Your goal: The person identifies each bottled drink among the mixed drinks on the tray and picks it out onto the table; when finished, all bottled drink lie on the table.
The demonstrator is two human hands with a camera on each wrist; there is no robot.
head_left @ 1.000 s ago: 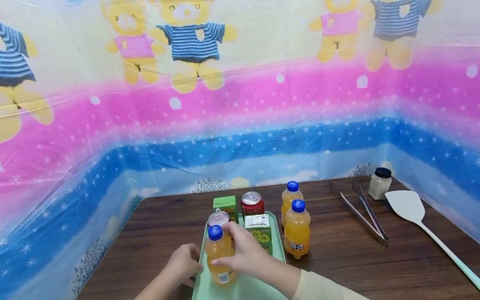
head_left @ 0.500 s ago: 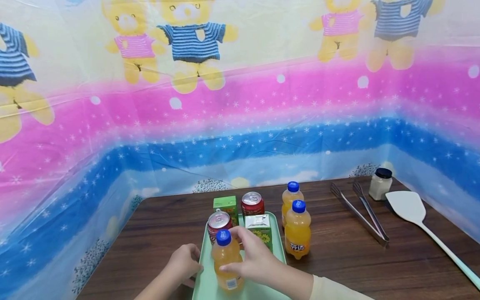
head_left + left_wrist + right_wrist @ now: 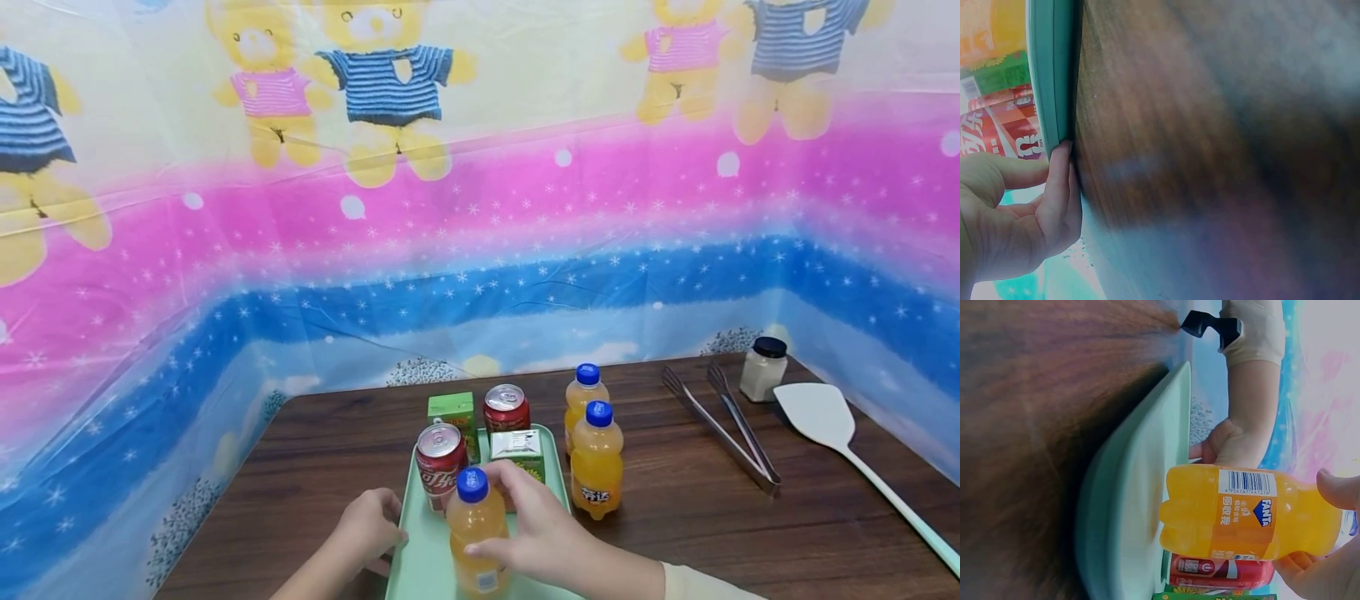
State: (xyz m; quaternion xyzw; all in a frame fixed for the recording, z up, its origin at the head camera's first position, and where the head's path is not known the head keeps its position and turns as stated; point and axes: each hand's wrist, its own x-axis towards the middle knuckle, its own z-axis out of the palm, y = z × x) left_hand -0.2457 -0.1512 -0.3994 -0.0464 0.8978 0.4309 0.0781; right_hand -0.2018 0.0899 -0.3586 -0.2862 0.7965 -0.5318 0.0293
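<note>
My right hand [image 3: 543, 521] grips an orange Fanta bottle [image 3: 477, 542] with a blue cap, upright close over the near part of the green tray [image 3: 420, 567]. The right wrist view shows the bottle [image 3: 1229, 512] lying sideways in the picture, thumb and fingers around its upper body. At the tray's left edge, my left hand [image 3: 367, 527] pinches the rim; the left wrist view has thumb and fingers of the left hand [image 3: 1029, 206] on either side of the tray wall [image 3: 1054, 75]. On the tray stand two red cans [image 3: 441, 467], one behind the other, and two green drink cartons [image 3: 517, 450].
Right of the tray stand two more orange bottles [image 3: 597, 467]. Farther right lie metal tongs [image 3: 738, 433] and a white spatula [image 3: 821, 417], with a black-lidded jar [image 3: 763, 371] behind. A cloth printed with bears [image 3: 480, 208] hangs behind the brown table [image 3: 315, 450].
My right hand has moved the held bottle right and toward me, uncovering more of the front-left red can. The left hand has stayed at the tray's rim.
</note>
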